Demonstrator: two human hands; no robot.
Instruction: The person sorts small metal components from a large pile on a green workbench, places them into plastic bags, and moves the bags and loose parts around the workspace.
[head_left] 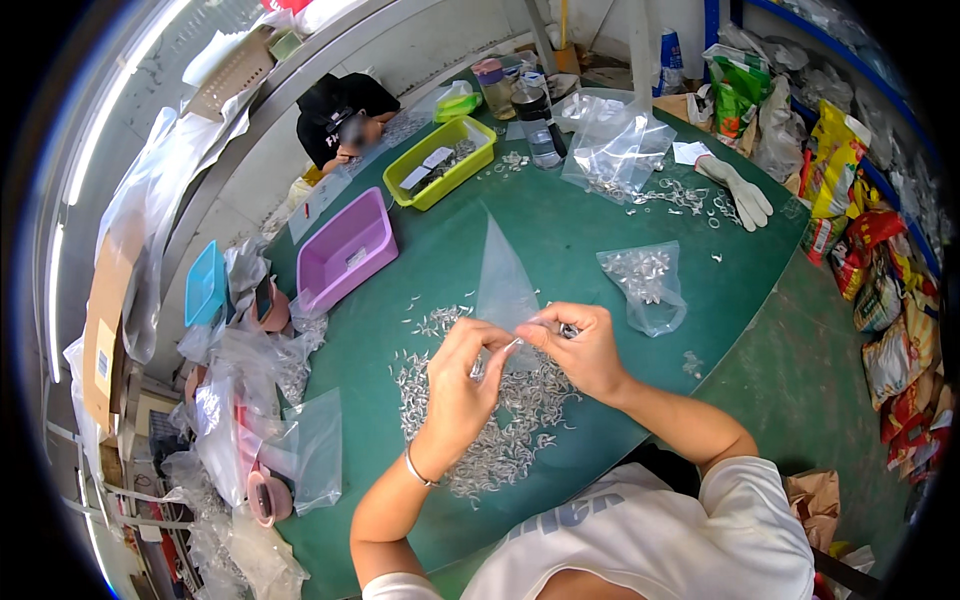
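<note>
My left hand (462, 385) and my right hand (585, 350) meet over the table, fingers pinched. Between the fingertips is a small silvery metal piece (515, 343), too small to make out fully. More metal shows in the curled fingers of my right hand. Just behind my hands a clear plastic bag (503, 265) spreads to a point; whether my fingers touch it I cannot tell. Under and around my hands lies a wide pile of small curved metal pieces (510, 430). A clear bag of metal pieces (645, 280) lies to the right.
On the green table (590, 225) are a purple tub (345, 245), a yellow-green tub (440, 160), a bottle (540, 125), metal rings (680, 195) and a white glove (735, 190). Plastic bags (230, 420) crowd the left edge. Another person (340, 115) sits at the far left.
</note>
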